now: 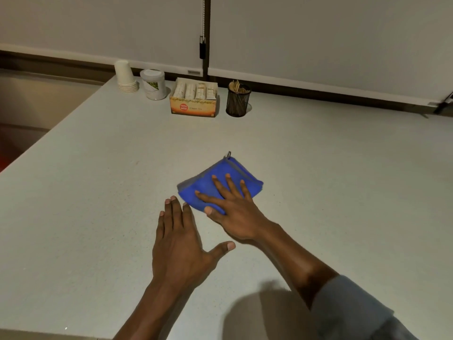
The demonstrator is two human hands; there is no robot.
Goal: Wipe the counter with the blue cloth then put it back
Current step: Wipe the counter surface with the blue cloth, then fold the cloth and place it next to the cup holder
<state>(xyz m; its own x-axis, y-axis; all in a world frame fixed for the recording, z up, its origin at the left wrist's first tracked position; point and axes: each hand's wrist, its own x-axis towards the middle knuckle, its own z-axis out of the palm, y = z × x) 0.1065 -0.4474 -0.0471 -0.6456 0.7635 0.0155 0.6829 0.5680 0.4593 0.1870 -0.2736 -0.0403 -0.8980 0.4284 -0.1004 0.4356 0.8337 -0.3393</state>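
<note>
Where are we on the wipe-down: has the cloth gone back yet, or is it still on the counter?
Not back yet. The folded blue microfibre cloth lies on the pale speckled counter, pressed flat under the right hand, so wiping looks under way. The left hand rests open on the counter beside it, touching nothing else. How much surface is already wiped cannot be told. Left: finish the wipe and return the cloth.

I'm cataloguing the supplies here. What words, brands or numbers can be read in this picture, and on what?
Tea box: a round red logo with two lines of white text and a short line of dark print beside it, both too blurred to read.
White canister: a label with a green picture, no readable text.
Paper cups, mesh holder, blue cloth: none.
</note>
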